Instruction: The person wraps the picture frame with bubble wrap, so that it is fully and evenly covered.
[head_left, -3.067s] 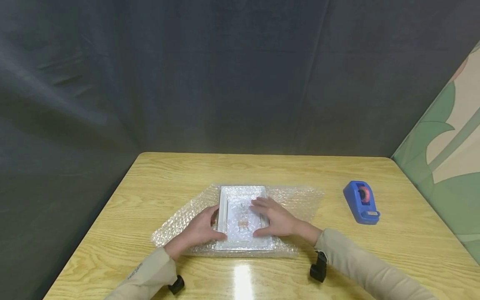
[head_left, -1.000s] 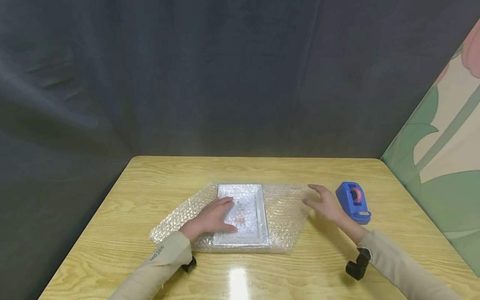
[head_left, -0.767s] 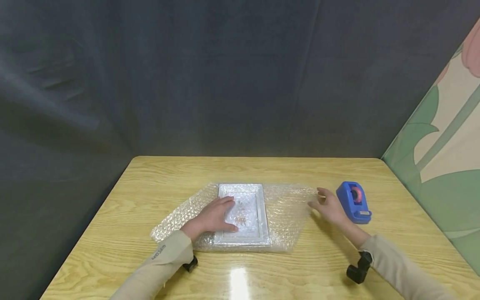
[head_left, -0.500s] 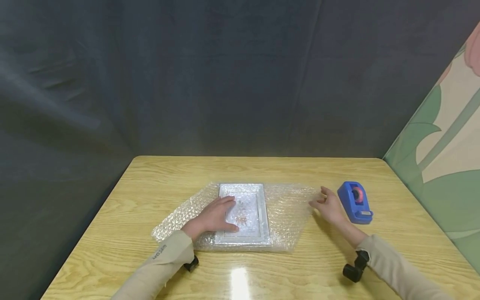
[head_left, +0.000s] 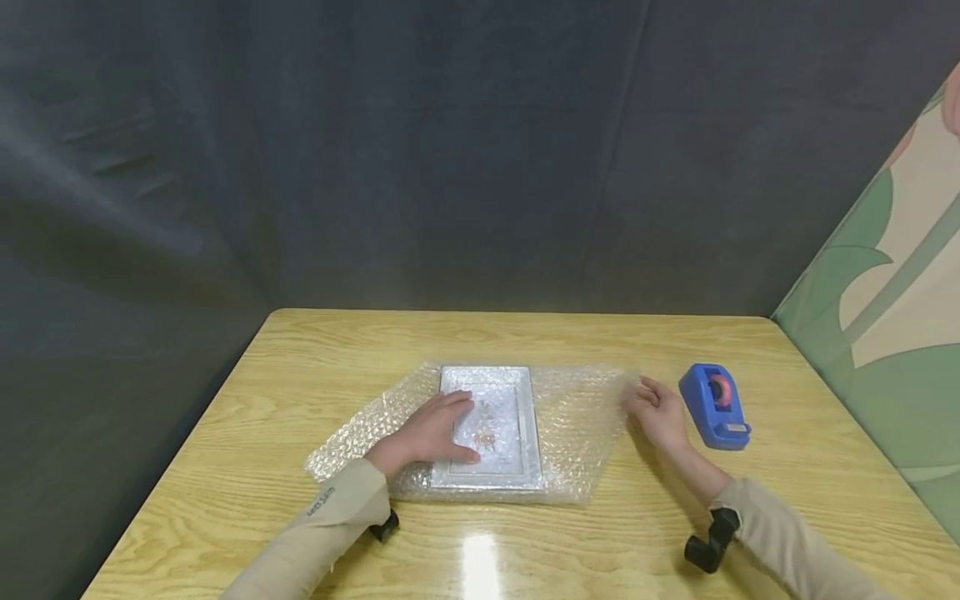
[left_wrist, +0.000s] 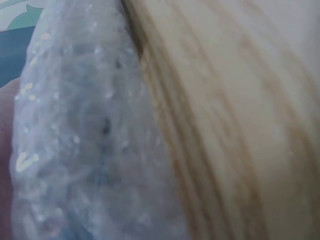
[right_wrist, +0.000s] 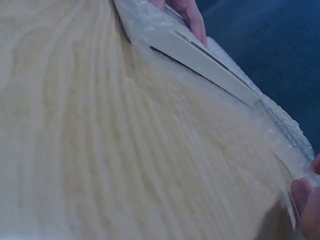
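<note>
A white picture frame point(head_left: 497, 421) lies flat on the table under clear bubble wrap point(head_left: 576, 429), which spreads out to both sides of it. My left hand point(head_left: 429, 430) rests on the covered frame, its fingers spread across the left half. At the far right end of the sheet, my right hand point(head_left: 660, 417) pinches the wrap's edge between thumb and fingers. The right wrist view shows the right fingers point(right_wrist: 302, 196) at that edge, with the frame point(right_wrist: 212, 65) beyond. Close-up bubble wrap point(left_wrist: 95, 130) fills the left part of the left wrist view.
A blue tape dispenser point(head_left: 714, 408) with a pinkish roll stands just right of my right hand. The wooden table point(head_left: 360, 342) has a dark curtain point(head_left: 450, 167) behind it. A wall panel with a plant pattern point(head_left: 900, 333) borders the right side.
My right hand has left the frame, moved right to the sheet's end and now pinches its edge. My left hand has slid from the frame's left side onto its top.
</note>
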